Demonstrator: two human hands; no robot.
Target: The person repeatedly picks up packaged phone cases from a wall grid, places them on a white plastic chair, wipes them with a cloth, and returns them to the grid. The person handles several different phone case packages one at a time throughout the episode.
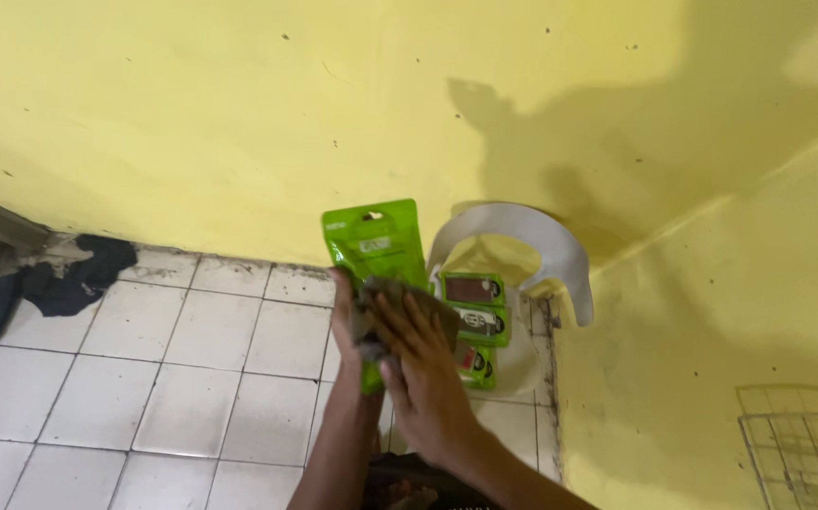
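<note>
Two hands were busy on one thing: a flat bright-green plastic retail packet with a hang-hole at the top (374,247), held upright in front of the yellow wall. The left hand (345,316) gripped it from behind along its left edge, fingers closed round the packet. The right hand (423,378) lay flat over the lower front, fingers (400,316) spread and pressing a crumpled grey-brown cloth (400,300) against the face of the packet.

The step in hand looked like wiping, the cloth working over the front while the other hand steadied the packet. The top half showed clean and green above the cloth; the lower half was hidden under the hand, so how far the wiping had gone could not be told. A following pass would call for firm support from behind, since thin plastic like that would likely flex under pressure.

Just beside it on the right hung three smaller green blister packs with dark contents (475,326), stacked one above another; what sat inside them was too small to make out. Behind those curved a white plastic arc-shaped piece (560,250) in the corner. Below lay a grimy white tiled floor (192,378), a dark crumpled rag (69,279) far left, and a wire grid (801,444) against the right wall.
</note>
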